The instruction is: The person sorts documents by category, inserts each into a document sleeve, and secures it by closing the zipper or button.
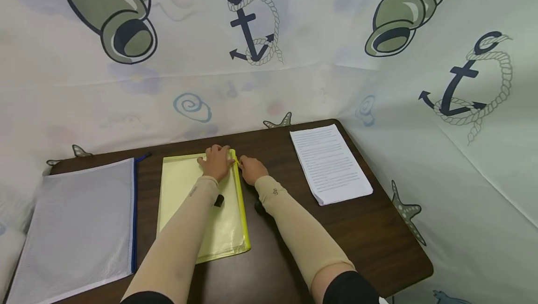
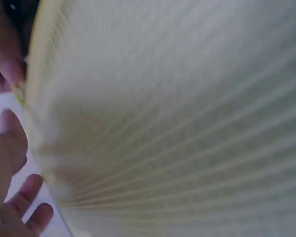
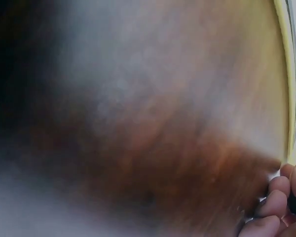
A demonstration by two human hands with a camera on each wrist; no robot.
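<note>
A yellow mesh zip pouch (image 1: 218, 229) lies flat on the table, its bright yellow zipper edge on the right side. My left hand (image 1: 216, 163) rests on the pouch by its upper right corner, fingers spread and loosely bent. Just to the right, my right hand (image 1: 252, 169) pinches the zipper pull at the top of that edge. In the left wrist view a thin yellow pull loop (image 2: 18, 93) shows at the right hand's fingertips. The right wrist view has the curled fingers (image 3: 275, 202) beside the yellow edge, with a small black piece (image 3: 295, 204) among them.
A larger whitish mesh pouch (image 1: 84, 220) with a blue zipper lies on the left of the brown table (image 1: 277, 248). At the right lies a stack of printed paper (image 1: 332, 164). A sea-patterned cloth (image 1: 269, 84) hangs behind the table and along its right side.
</note>
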